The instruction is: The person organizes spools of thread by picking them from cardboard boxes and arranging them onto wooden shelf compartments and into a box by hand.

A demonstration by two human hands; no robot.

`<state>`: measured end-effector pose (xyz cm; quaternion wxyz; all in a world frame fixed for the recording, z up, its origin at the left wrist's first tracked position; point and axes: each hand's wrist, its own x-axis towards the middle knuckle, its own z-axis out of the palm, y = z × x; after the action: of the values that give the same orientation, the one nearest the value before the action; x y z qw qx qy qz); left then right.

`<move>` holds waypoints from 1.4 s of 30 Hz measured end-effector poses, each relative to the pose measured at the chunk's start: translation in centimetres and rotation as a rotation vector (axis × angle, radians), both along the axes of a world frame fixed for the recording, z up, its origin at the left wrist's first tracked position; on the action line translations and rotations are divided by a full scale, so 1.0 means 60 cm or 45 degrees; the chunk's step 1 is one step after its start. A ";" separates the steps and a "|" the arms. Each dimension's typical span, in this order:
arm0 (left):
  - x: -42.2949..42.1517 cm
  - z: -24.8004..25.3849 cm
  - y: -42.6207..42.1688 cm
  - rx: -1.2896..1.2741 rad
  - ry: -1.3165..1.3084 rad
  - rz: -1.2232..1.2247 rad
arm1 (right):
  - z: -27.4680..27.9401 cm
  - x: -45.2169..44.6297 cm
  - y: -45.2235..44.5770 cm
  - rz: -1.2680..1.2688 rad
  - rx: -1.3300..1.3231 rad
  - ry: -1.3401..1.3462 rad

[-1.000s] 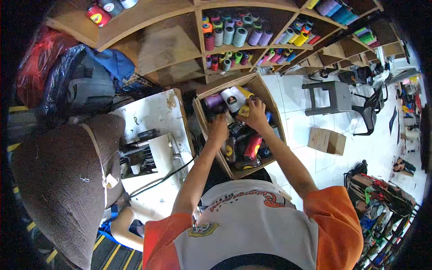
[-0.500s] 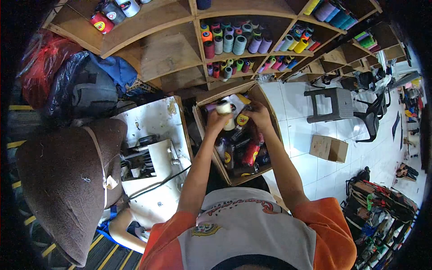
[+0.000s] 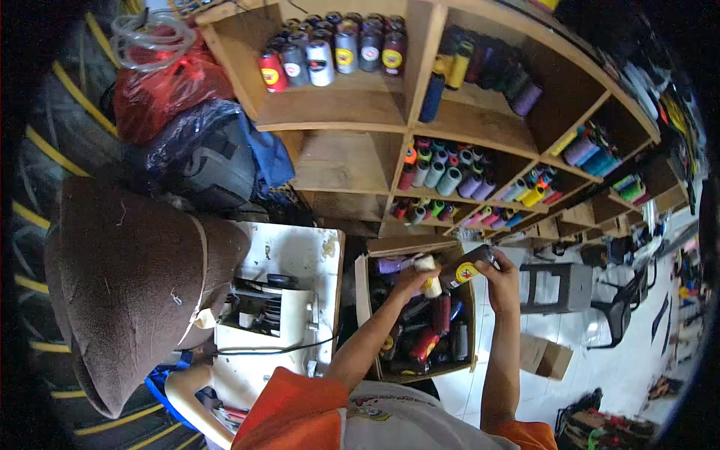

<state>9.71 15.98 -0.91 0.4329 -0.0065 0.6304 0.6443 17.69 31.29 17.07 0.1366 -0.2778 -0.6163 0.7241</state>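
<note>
The left hand (image 3: 409, 283) is closed around a cream spool (image 3: 430, 277), its fingers wrapped over the spool, which stands fairly upright above the left part of the cardboard box (image 3: 363, 300). The right hand (image 3: 504, 276) pinches the end of a dark spool (image 3: 468, 268) with a yellow label between thumb and fingers; this spool lies tilted, its labelled end toward the left hand, above the box's far right corner. The 2 spools are near each other. Inside the box, a purple spool (image 3: 391, 265) lies at the far left, a dark red spool (image 3: 441, 315) sits below the held pair, and a bright red spool (image 3: 425, 345) leans among darker ones nearer the body. To the left of the box is a white table (image 3: 331, 255) bearing a sewing machine (image 3: 289, 319), with a brown cushion (image 3: 142, 277) beyond. A wooden shelf (image 3: 337, 112) rises ahead, thread cones grouped in its compartments; in the top left compartment, a red cone (image 3: 272, 72) stands beside a grey cone (image 3: 295, 69). On the tiled floor to the right are a grey stool (image 3: 574, 289) and a small carton (image 3: 546, 357).
</note>
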 end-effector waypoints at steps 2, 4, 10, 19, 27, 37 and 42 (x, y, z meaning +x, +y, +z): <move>0.003 0.030 -0.056 0.305 -0.204 0.143 | 0.054 -0.056 -0.028 0.128 0.093 0.121; -0.016 0.062 -0.112 0.485 -0.236 0.264 | 0.105 -0.134 -0.052 0.298 0.355 0.219; -0.105 0.241 -0.263 0.789 -0.012 0.592 | 0.229 -0.450 -0.129 0.553 0.924 0.555; -0.125 0.274 -0.336 0.819 0.151 0.707 | 0.217 -0.757 -0.172 0.456 1.563 0.205; -0.105 0.242 -0.355 0.864 0.047 0.805 | 0.189 -0.781 -0.191 0.251 1.609 0.121; -0.140 0.333 -0.317 0.683 0.200 0.950 | 0.183 -0.372 -0.276 1.446 0.916 0.302; -0.139 0.357 -0.283 0.668 0.161 1.028 | 0.110 -0.256 -0.297 0.860 1.120 0.395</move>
<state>1.38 -1.03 20.52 0.0964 -0.1021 0.4189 0.8971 2.34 13.44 23.66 0.0895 0.1268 -0.8868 0.4353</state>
